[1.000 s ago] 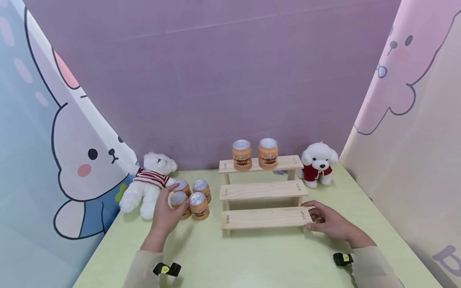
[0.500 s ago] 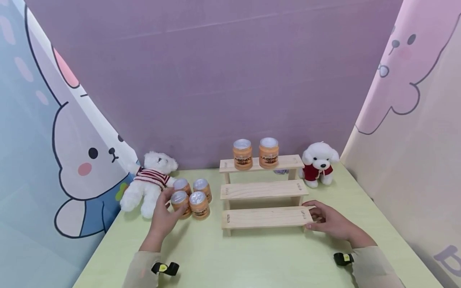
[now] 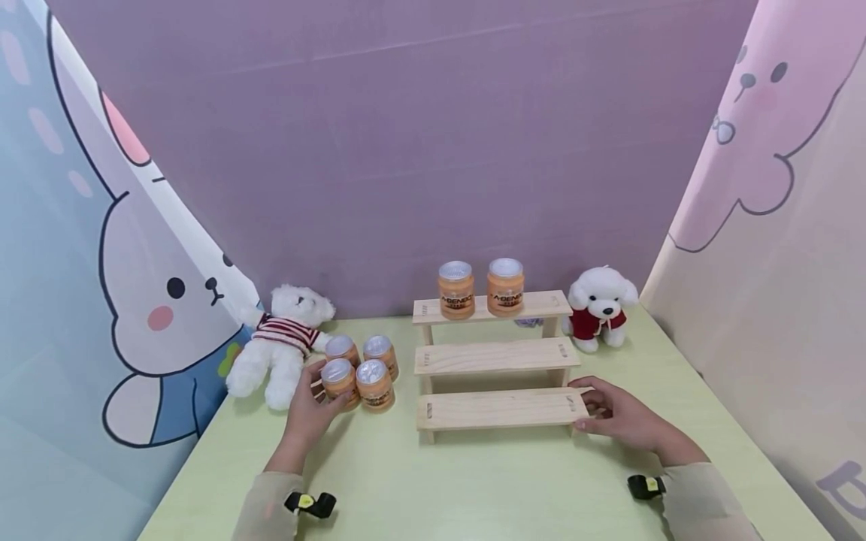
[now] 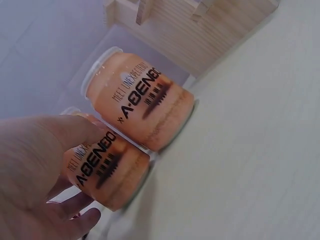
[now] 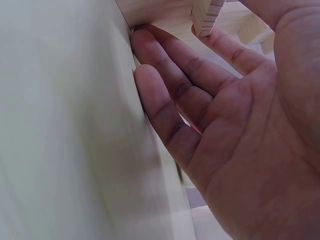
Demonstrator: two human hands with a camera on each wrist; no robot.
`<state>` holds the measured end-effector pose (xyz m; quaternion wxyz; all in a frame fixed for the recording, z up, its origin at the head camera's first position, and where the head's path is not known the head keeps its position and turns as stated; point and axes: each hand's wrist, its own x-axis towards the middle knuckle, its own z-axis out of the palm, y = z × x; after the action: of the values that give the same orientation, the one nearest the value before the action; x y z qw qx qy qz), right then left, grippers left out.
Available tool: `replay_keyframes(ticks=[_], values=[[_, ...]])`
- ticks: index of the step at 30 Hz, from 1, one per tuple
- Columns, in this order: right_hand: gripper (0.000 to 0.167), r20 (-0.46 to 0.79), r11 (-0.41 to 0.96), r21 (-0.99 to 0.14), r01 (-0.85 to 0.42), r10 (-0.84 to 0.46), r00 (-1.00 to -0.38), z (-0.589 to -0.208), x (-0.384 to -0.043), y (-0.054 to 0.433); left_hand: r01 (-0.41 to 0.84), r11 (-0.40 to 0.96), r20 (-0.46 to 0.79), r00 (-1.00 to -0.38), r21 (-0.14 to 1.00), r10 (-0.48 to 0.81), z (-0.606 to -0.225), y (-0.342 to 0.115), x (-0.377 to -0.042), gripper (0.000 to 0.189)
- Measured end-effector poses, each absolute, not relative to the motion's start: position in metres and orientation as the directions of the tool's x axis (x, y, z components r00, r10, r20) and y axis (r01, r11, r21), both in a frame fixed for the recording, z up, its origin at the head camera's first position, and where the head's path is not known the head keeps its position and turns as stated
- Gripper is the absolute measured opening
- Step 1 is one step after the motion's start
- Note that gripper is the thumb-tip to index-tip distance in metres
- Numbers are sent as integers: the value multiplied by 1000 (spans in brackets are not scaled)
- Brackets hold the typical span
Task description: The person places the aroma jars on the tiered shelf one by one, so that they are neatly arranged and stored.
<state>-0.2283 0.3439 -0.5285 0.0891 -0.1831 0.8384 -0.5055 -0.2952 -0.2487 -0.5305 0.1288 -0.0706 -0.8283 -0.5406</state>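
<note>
Left hand (image 3: 311, 415) wrapped round 1 jar (image 3: 338, 373) toward the counter's (image 3: 419, 492) back-left corner, probably light, rigid, slick, best held mid-wall; right hand (image 3: 625, 421) grips rack's (image 3: 501, 410) end.

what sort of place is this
Probably a small staged display corner rather than an ordinary room: a plain purple backdrop rises behind the pale green table, a cartoon rabbit decorates one side wall, and a stepped wooden stand holds two orange cans.
</note>
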Motion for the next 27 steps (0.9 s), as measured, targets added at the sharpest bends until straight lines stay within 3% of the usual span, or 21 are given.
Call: replay_keyframes(ticks=[27], values=[[64,51,422,-875,-236,-405,-913,-531,-229,345,205,407,255,-964,890,-70,-538,-243,-296,80]])
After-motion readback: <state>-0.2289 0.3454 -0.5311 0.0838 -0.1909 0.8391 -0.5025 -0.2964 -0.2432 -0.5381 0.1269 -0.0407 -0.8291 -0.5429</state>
